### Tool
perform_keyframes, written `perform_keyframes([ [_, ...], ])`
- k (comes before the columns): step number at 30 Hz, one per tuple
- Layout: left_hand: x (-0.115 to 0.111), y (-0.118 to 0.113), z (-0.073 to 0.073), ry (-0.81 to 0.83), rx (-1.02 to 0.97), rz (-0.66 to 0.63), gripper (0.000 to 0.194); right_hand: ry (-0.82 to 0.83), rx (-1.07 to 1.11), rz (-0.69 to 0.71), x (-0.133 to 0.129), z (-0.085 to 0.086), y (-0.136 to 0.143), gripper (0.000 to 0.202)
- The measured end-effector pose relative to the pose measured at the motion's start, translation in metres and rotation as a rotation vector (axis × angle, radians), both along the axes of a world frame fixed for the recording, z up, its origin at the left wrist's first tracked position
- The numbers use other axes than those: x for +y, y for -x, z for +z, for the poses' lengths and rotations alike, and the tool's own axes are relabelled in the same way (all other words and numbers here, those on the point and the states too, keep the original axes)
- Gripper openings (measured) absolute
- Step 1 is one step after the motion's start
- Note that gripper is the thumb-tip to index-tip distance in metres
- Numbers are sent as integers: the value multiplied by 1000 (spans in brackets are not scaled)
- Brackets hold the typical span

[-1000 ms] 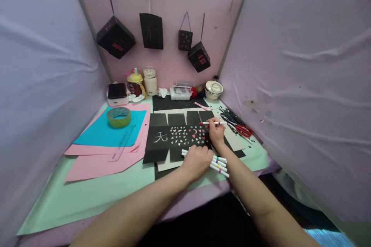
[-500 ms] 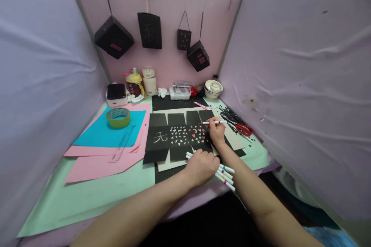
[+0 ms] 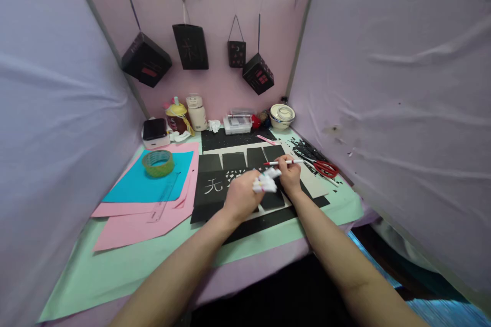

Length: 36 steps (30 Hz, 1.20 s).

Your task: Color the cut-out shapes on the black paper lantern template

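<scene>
My left hand [image 3: 242, 193] is closed round a bundle of white markers [image 3: 266, 181], blurred by motion, over the middle of the black cut-out card [image 3: 207, 203]. That card shows a white character at its left and small cut shapes beside it, partly hidden by the hand. In my right hand [image 3: 289, 173] is a white marker with a red tip [image 3: 288, 162], held level with the tip pointing left, above the card's right part.
Pink sheets [image 3: 126, 232] and a blue sheet [image 3: 132, 184] lie left, bearing a tape roll [image 3: 158, 164] and a clear ruler [image 3: 164, 198]. Red-handled scissors [image 3: 325, 168] lie right by black scraps. Bottles, boxes and a bowl [image 3: 283, 116] line the back; black boxes [image 3: 146, 60] hang above.
My left hand has moved left and up, swinging the marker bundle over the card. My right hand holds the red-tipped marker almost as before. The whole view has shifted slightly.
</scene>
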<state>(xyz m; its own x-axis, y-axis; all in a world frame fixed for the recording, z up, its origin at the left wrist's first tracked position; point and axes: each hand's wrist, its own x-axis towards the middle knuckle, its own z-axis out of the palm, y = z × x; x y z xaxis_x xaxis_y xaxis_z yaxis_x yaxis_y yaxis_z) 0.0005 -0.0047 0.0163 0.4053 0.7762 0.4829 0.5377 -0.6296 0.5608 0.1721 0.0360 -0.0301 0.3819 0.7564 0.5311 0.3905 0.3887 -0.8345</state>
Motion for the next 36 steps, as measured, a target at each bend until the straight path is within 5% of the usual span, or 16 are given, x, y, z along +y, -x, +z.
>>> perform_keyframes([
  [3, 12, 12, 19, 436, -315, 52, 30, -20, 93, 22, -1, 3, 0, 24],
  [6, 18, 25, 21, 832, -531, -175, 31, -3, 243, 96, 2, 14, 1, 25],
  [9, 21, 38, 10, 1031, -666, -327, 28, 30, 354, 265, 9, 36, 4, 32],
  [13, 27, 51, -5, 1088, -709, -480, 30, -18, 479, 484, 14, 60, 17, 33],
  [18, 27, 55, -7, 1160, -667, -619, 33, 69, 576, 685, 0, 53, 42, 31],
  [36, 22, 54, -13, 1200, -578, -668, 32, 183, 385, 720, -16, 40, 56, 32],
])
